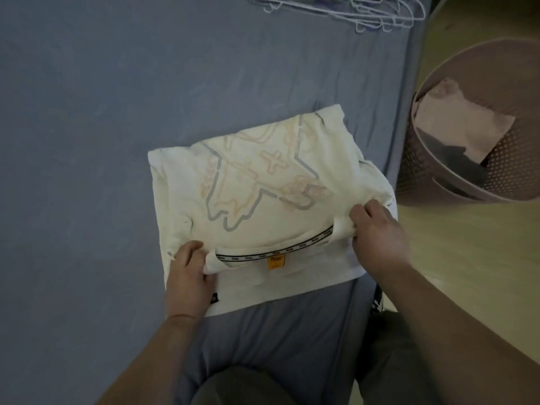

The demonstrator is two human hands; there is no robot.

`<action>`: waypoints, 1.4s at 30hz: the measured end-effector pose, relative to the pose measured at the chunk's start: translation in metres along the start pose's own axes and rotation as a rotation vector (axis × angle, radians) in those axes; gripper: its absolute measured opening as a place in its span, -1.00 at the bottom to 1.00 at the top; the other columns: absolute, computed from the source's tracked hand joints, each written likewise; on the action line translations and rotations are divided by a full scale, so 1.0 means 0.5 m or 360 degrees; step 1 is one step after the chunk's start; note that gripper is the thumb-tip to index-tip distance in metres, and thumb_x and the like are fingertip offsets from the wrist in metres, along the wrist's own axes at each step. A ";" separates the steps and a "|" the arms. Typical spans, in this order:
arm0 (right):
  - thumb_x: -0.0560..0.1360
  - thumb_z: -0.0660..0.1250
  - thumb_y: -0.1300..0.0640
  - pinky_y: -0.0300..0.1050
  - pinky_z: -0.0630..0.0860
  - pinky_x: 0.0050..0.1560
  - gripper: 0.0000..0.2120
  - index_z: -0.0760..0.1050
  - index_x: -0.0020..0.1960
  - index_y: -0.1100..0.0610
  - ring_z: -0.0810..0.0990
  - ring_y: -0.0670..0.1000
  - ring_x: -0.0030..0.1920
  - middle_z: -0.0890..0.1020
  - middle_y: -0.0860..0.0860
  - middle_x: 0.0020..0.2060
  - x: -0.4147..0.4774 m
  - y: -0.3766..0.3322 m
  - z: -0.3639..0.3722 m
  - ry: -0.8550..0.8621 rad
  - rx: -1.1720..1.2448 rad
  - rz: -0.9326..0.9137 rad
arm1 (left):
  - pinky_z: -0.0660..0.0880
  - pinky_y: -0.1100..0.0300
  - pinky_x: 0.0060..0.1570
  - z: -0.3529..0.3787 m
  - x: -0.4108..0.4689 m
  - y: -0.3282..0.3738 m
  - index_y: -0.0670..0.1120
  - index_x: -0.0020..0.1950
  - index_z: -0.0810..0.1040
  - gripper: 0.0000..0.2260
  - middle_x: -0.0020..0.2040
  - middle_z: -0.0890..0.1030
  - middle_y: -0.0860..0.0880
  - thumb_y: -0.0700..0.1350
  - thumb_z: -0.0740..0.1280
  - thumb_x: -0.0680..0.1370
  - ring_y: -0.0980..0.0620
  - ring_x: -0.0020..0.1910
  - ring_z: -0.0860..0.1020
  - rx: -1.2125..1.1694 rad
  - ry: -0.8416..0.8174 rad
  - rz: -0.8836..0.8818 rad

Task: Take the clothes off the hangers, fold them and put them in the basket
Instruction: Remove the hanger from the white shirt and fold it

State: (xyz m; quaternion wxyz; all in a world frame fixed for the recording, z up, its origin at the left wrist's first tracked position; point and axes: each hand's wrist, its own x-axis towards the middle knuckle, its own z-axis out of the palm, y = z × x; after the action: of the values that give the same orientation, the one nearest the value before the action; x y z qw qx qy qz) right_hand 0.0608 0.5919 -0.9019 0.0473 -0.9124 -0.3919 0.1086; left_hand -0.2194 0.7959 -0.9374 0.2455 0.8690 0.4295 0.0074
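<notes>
A cream T-shirt (263,200) lies partly folded on the blue bed, inside out, its faded print showing through and an orange neck label facing up. My left hand (188,273) pinches the left end of the collar. My right hand (377,226) grips the collar's right end. The brown perforated basket (514,168) stands on the floor to the right of the bed, holding a folded pink garment (461,124) over a dark one. A pile of white wire hangers (374,13) rests at the bed's far edge.
The blue bed sheet (87,141) stretches wide to the left and behind the shirt. A wooden floor (482,258) runs along the right. My knees in dark trousers (248,387) are at the bottom edge.
</notes>
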 end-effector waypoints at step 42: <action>0.51 0.37 -0.13 0.01 0.58 -0.03 -0.73 0.56 -0.06 0.09 0.60 0.02 -0.11 0.63 -0.02 -0.17 0.017 0.243 0.016 -0.0660 0.1514 0.1082 | 0.49 0.13 -0.17 0.110 0.594 0.754 -0.24 0.03 0.64 -0.80 -0.11 0.63 -0.17 -0.12 0.35 0.55 -0.16 -0.01 0.64 0.1019 -0.0823 0.0109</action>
State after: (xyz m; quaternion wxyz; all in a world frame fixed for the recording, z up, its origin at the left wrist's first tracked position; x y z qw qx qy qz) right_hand 0.1500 0.5144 -0.9318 0.3344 -0.8250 0.0110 0.4554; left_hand 0.2602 0.8029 -0.8815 0.0623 0.8886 0.3050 -0.3370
